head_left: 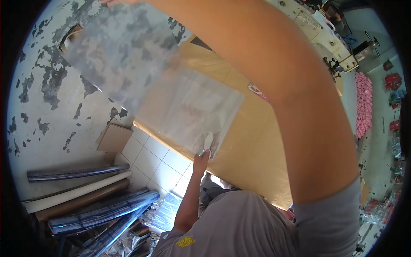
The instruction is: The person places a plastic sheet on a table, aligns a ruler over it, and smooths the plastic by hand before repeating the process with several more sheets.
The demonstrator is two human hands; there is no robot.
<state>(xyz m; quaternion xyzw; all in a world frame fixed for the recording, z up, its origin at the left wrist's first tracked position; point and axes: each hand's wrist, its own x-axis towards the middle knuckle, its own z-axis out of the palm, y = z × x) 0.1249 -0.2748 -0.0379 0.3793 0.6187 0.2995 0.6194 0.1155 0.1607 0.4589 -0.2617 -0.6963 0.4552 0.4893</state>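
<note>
A clear plastic sheet [188,111] stretches across the brown-covered table, and its far part rises in a blur toward the upper left. My right arm reaches across the view; the fingers of my right hand [122,2] are pinched on the sheet's far edge, partly cut off at the top. Close to the table's near edge, my left hand [201,162] is closed around a small slim tool with a pale, elongated part [209,140]. That tool lies over the near corner of the sheet; its exact kind I cannot tell.
Brown paper covers the table [252,150], with a small red-and-white label [257,91] on it. Rolls of film [102,210] lie on the floor at lower left. A cardboard piece [114,137] leans by the peeling wall. A machine [329,38] stands at upper right, near a pink bundle [364,105].
</note>
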